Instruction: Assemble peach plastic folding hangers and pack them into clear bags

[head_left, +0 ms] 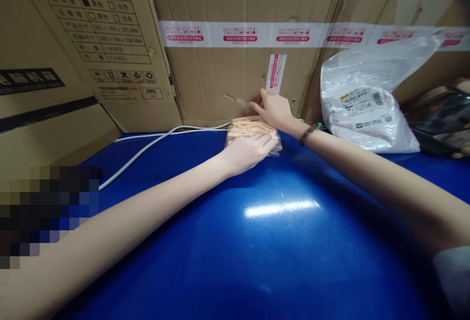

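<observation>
Packet (249,125): clear, with tan pieces seen inside; set on the blue desk (271,256), near the foot of a big box (216,80).
Left hand (250,151): laid on the near side of the packet, with its fingers bent; whether the packet is gripped cannot be told.
Right hand (273,109): held over the far side of the packet; a thin clear strip (236,99) is pinched in its fingertips.
Bracelet (306,135): worn on the right wrist.
Cord (141,155): laid to the left of the packet.
White bag (367,114): stood on the right.
</observation>
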The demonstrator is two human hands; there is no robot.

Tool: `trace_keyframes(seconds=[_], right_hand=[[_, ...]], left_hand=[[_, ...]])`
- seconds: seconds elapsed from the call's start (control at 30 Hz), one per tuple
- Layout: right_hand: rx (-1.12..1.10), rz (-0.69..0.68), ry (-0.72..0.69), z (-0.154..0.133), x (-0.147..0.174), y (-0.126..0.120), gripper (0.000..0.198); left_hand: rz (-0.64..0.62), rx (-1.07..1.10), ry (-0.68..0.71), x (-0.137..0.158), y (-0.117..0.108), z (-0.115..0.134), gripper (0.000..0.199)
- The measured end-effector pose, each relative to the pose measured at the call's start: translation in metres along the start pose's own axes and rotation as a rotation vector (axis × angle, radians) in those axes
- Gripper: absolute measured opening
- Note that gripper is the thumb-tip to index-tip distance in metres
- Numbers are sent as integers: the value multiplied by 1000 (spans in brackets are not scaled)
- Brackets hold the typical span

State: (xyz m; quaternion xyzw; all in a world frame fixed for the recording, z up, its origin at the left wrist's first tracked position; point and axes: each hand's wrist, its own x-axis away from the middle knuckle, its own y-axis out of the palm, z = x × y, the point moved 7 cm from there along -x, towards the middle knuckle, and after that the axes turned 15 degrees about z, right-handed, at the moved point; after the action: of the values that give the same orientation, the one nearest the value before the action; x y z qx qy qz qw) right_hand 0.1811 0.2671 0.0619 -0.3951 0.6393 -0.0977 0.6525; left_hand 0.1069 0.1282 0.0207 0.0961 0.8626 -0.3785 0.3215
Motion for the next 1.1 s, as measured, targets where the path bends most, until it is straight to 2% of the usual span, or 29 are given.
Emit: trace_keyframes(seconds=[0.07, 0.17, 0.4, 0.7, 0.8, 0.97, 1.1], right_hand=[[56, 32, -3, -2, 2, -11, 48], [103, -54, -17, -4, 7, -14, 45], [59, -240, -62, -6, 17, 1, 49], [2, -301, -21, 1, 10, 19, 45], [-5, -306, -3, 2, 8, 20, 47], [-43, -291, -8, 2, 5, 8, 45], [-62, -218, -8, 7, 4, -17, 42]], left_hand=[[5, 12, -18, 2, -2, 0, 25], [1, 44, -26, 7, -1, 0, 28], [-24, 89, -52, 13, 4, -3, 34], [-85, 118, -185, 7, 13, -10, 30], [-114, 135, -225, 7, 18, -14, 35], [-160, 182, -259, 8, 19, -16, 48], [-186, 221, -247, 9, 12, -11, 58]])
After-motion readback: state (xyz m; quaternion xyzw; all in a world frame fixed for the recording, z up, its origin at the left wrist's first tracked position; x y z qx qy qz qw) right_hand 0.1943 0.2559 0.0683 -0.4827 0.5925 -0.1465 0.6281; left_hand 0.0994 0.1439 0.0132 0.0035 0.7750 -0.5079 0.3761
